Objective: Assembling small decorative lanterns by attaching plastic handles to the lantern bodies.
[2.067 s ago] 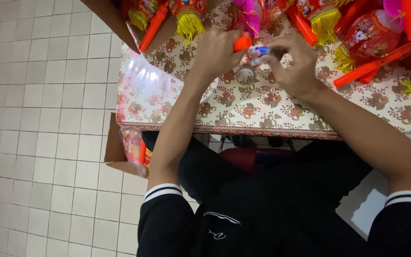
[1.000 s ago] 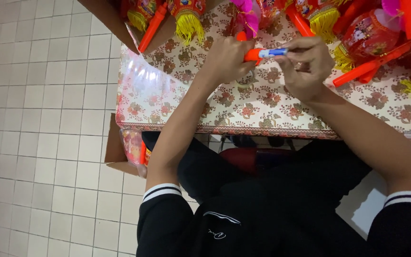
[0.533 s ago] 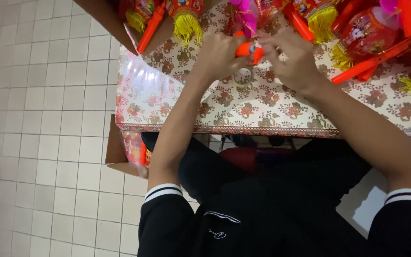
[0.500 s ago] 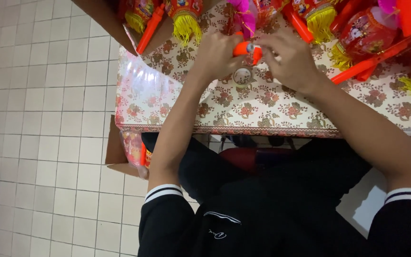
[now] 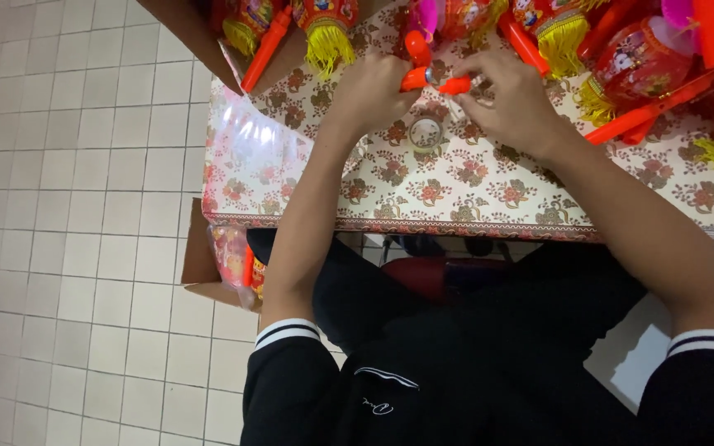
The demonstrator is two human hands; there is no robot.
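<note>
Lanterns (image 5: 621, 58) crowd the far table (image 5: 473, 190) edge — near side open

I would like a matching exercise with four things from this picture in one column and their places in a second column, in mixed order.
Things:
1. orange stick
2. roll of clear tape
3. cardboard box
4. clear plastic bag

Places:
A. on the floor under the table's left end
B. between the left hand and the right hand
C. flat on the flowered tablecloth, below the hands
D. at the table's left edge

Pairs: 1-B, 2-C, 3-A, 4-D
</note>
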